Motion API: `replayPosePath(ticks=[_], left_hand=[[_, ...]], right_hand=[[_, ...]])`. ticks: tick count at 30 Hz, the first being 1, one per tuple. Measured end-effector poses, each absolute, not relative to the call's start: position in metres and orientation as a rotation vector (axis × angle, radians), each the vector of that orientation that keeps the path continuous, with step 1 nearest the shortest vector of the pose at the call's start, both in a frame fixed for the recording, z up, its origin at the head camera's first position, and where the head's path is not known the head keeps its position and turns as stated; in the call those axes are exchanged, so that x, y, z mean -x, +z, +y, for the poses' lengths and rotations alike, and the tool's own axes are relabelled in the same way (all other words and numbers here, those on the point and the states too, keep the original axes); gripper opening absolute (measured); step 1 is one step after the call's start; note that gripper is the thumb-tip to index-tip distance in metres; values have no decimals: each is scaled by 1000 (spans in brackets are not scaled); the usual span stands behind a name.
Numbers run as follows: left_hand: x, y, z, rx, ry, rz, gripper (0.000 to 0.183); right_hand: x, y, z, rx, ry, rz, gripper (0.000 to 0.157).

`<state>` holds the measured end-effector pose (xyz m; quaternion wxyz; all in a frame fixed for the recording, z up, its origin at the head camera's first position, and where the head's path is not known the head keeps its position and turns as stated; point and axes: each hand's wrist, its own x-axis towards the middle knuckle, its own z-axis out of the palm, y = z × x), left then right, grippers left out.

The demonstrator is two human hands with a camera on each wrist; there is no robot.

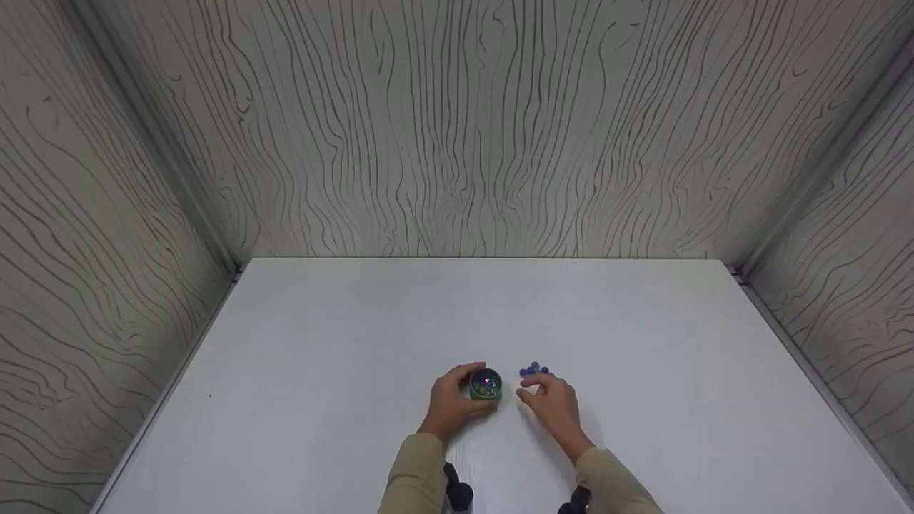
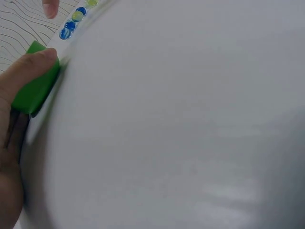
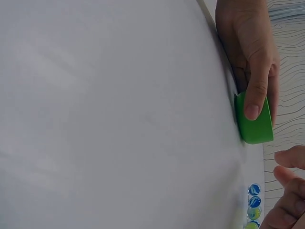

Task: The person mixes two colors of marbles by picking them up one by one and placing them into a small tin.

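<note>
My left hand [image 1: 450,408] grips a small green cup [image 3: 257,130] that stands upright on the white table, the thumb against its near side. Inside the cup, in the head view, dark shiny marbles show. To the cup's right lies a small cluster of loose glass marbles [image 1: 534,369], blue-swirled and yellow-green ones among them in the right wrist view. Just in front of this cluster is my right hand [image 1: 558,408]. A gap shows between its thumb and index finger, and I see nothing held there.
The white tabletop [image 1: 321,343] spreads around both hands. Behind it rises a wood-grain patterned wall [image 1: 457,143], with similar panels at left [image 1: 78,285] and right [image 1: 850,235]. Dark straps with devices [image 1: 458,492] sit at the wrists.
</note>
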<state>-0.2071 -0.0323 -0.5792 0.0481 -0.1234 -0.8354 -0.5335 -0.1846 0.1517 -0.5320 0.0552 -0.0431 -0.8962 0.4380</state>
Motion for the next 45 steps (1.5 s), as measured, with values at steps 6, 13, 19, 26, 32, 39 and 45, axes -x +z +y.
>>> replayPosePath(ticks=[6, 13, 19, 26, 32, 39, 45], left_hand=[[207, -575, -32, 343, -1654, -2578, 64], [206, -573, -34, 352, -1654, -2570, 64], [206, -574, -33, 311, -1686, -2584, 66], [204, -576, -32, 291, -1663, -2601, 65], [205, -576, -31, 284, -1691, -2591, 66], [203, -575, -31, 239, -1775, -2571, 66], [204, -575, -30, 252, -1766, -2563, 66]], right_hand=[[184, -535, 159, 170, 1336, -2724, 13], [186, -537, 165, 248, 1341, -2724, 16], [185, -538, 171, 265, 1379, -2709, 19], [183, -541, 173, 277, 1387, -2703, 18], [183, -541, 175, 278, 1357, -2686, 19], [185, -539, 177, 315, 1296, -2681, 20], [187, -540, 179, 306, 1262, -2682, 21]])
